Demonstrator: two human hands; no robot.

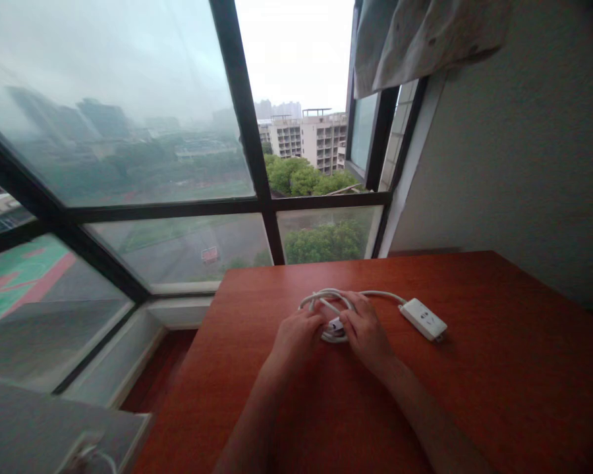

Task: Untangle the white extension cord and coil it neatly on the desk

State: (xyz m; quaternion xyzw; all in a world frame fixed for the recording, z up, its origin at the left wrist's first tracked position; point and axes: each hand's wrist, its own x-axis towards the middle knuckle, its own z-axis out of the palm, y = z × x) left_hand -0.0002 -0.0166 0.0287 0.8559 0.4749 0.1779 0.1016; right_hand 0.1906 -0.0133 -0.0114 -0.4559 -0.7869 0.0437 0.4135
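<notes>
A white power cord (330, 291) lies in loose loops on the reddish-brown table (257, 289). My left hand (299, 332) grips the near left side of the coil, its fingers curled round the loops. Across from it, my right hand (366, 329) closes on the right side of the coil. Between the two hands shows the cord's white plug (335, 324), partly covered by my fingers. From the coil the cord runs right to a white power strip (423, 319), which rests on the table with its sockets facing up.
Dark-framed windows (269, 204) rise behind the table's far edge, with one pane swung outward. A light curtain (425, 43) hangs at top right beside a grey wall (514, 151). At lower left, a wall outlet (86, 451) has something white plugged in.
</notes>
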